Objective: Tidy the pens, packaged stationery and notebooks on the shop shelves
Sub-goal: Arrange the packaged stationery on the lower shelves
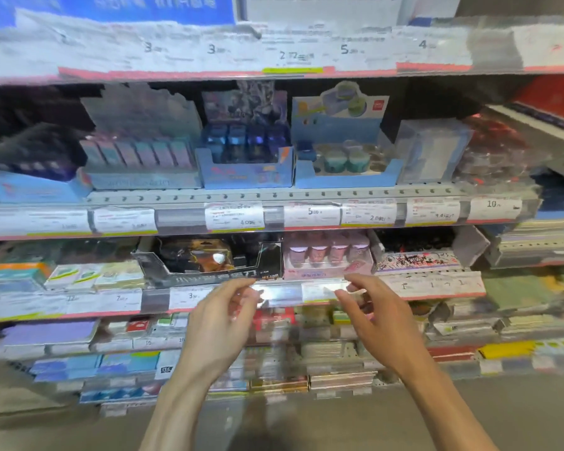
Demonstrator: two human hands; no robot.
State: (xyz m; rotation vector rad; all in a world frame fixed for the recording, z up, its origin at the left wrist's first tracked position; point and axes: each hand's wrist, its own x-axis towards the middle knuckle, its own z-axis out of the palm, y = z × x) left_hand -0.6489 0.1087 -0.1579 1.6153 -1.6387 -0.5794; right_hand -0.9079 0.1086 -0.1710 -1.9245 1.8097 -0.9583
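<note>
- Packaged stationery sits in display trays along the shop shelves (pixel 274 195); nearest the hands are a black tray (pixel 209 260) and, just right of it, a pink tray (pixel 326 257), both on the shelf right behind the fingertips.
- Both hands are raised to that shelf's front edge, where a clear price-label strip (pixel 293 292) runs between them.
- Left hand (pixel 222 315): fingers loosely curled, thumb and forefinger close together at the strip's left end; blur hides whether they pinch it.
- Right hand (pixel 368 309): fingers bent and slightly apart, tips at the strip's right end; contact cannot be told either.
- Risk, as a judgement: tugging the strip could pop it off its rail or shed its paper labels, and a knock from the knuckles could skew the black tray, which already sits crooked.
- Black tray looks dark and glossy, tilted; pink tray holds 4 pale, capped items in a row.
</note>
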